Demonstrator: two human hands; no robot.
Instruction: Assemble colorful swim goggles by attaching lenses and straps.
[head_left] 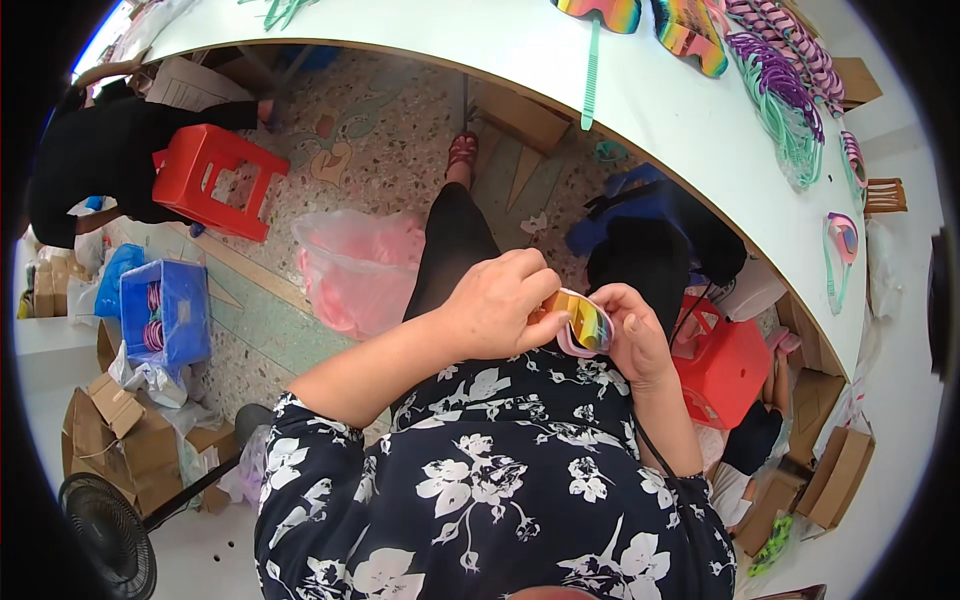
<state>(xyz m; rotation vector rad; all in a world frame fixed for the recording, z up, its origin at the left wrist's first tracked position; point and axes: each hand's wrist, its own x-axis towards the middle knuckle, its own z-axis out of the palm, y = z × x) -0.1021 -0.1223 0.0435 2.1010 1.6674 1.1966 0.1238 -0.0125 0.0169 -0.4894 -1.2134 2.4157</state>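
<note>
A pair of goggles [588, 325] with a pink frame and a rainbow-mirrored lens is held in front of my lap. My left hand [503, 303] grips its left end, thumb laid along the lens side and fingers curled behind. At the other end, my right hand [637, 333] pinches the rim, partly covering it. Both hands are close together, and some fingertips are hidden behind the frame.
A white table [480, 40] curves across the far side and right, carrying mirrored goggles [690, 35], bundles of purple and green straps [775, 100] and pink goggles [845, 240]. A pink-filled plastic bag [360, 270], red stools [215, 180] and a blue crate [165, 310] stand on the floor.
</note>
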